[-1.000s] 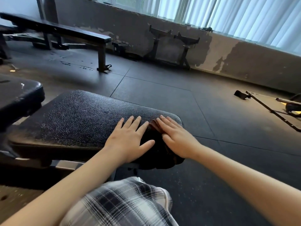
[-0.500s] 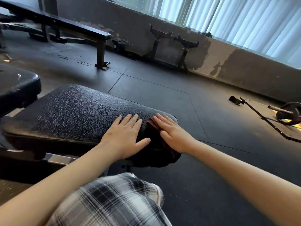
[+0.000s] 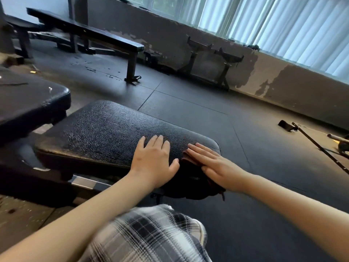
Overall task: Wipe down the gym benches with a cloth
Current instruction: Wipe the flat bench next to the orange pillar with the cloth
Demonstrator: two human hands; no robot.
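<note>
A black textured bench pad (image 3: 105,135) lies in front of me at centre left. My left hand (image 3: 154,159) rests flat on its near right part, fingers straight. Just to the right, my right hand (image 3: 209,163) presses flat on a dark brownish cloth (image 3: 200,184) that drapes over the pad's right end and hangs down its side. The two hands lie close together, thumbs apart.
Another black pad (image 3: 28,103) sits at the left edge. A long flat bench (image 3: 85,33) stands at the back left, two low metal stands (image 3: 209,63) along the wall. A bar and a weight plate (image 3: 340,146) lie on the floor at right. My plaid-clad knee (image 3: 151,235) is below.
Both hands keep the same flat pose on the pad's right end, the right one staying on the cloth. The camera view has swung, showing more of the room at the left.
</note>
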